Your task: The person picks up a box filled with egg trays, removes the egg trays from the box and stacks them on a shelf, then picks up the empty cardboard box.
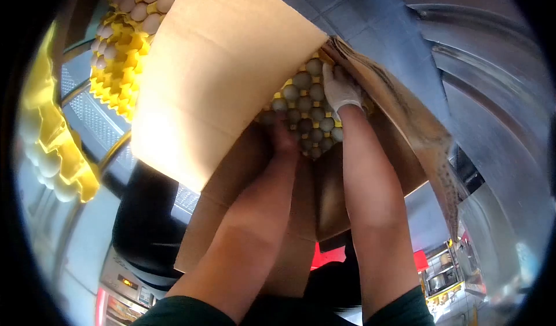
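Observation:
A yellow egg tray [317, 115] full of greyish-green eggs lies deep inside an open cardboard box [260, 181]. My left hand [282, 134], bare and in shadow, is at the tray's left edge with its thumb side over the eggs; its other fingers are hidden. On the opposite edge, my right hand [343, 88] in a whitish glove grips the tray beside the box wall, its thumb side along the eggs and its other fingers partly hidden.
A large cardboard flap [220, 65] stands up at the left. Behind it are stacked yellow trays [119, 65] with pale brown eggs [152, 24]. Another yellow tray [66, 146] with whitish eggs is at the far left. Curved metal surfaces [492, 94] fill the right side.

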A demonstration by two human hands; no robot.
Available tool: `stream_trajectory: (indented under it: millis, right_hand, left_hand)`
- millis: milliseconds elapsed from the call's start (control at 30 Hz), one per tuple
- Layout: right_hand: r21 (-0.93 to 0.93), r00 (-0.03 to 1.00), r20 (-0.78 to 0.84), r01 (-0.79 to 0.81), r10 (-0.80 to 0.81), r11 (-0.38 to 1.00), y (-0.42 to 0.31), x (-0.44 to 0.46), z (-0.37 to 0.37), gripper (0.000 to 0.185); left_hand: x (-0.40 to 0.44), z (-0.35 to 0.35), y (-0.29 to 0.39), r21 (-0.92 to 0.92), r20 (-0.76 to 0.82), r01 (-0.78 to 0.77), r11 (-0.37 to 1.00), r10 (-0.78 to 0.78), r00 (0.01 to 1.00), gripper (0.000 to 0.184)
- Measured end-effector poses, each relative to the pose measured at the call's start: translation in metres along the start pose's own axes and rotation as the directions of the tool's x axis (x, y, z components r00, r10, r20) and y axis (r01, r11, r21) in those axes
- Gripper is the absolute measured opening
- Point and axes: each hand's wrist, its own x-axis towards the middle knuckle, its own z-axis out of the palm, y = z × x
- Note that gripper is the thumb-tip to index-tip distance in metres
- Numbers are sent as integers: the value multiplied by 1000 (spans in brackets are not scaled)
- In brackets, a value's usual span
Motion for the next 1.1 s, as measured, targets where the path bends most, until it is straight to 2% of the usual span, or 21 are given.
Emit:
stream_trajectory:
  millis: [33,133,233,333,433,633,700,767,867,967,1033,1100]
  right_hand:
    - [31,999,4,32,-32,999,-1,0,-4,84]
    - [90,997,0,71,-71,993,-1,-1,-10,84]
    - [152,998,-11,64,-63,986,12,-21,-14,83]
    - [242,999,-19,36,-32,970,28,-52,-16,82]
    - [340,1000,-6,-16,19,940,55,-98,-11,81]
    - [502,989,41,-141,140,853,105,-204,0,80]
    - [538,984,53,-172,171,825,112,-233,0,79]
    - [566,980,58,-190,191,802,113,-258,0,79]
    - [598,979,44,-186,200,780,107,-287,-1,78]
    - [600,986,-7,-128,165,790,84,-292,-8,77]
    - [593,990,-53,-73,129,802,61,-290,-12,77]
    - [588,991,-98,-18,93,809,37,-289,-16,76]
  left_hand:
    - [1,0,3,-36,34,-24,999,25,999,63]
    - [13,-12,3,3,-30,101,995,-101,994,62]
    - [-1,-32,2,109,-9,176,978,-176,984,64]
    - [-87,18,74,104,-193,289,952,-266,945,68]
    - [-68,-27,38,159,-207,217,963,-182,961,76]
    - [-139,-5,106,528,-351,326,784,-148,925,74]
    - [-147,-6,112,615,-326,201,763,14,945,73]
    - [-146,-15,103,660,-227,-82,747,302,926,71]
    - [-157,-42,118,486,-127,-109,867,194,973,73]
    - [-166,-59,119,510,-91,-251,823,342,935,76]
    - [-187,-56,122,561,-236,-71,825,241,941,79]
    - [-203,-63,131,640,-304,59,766,182,935,82]
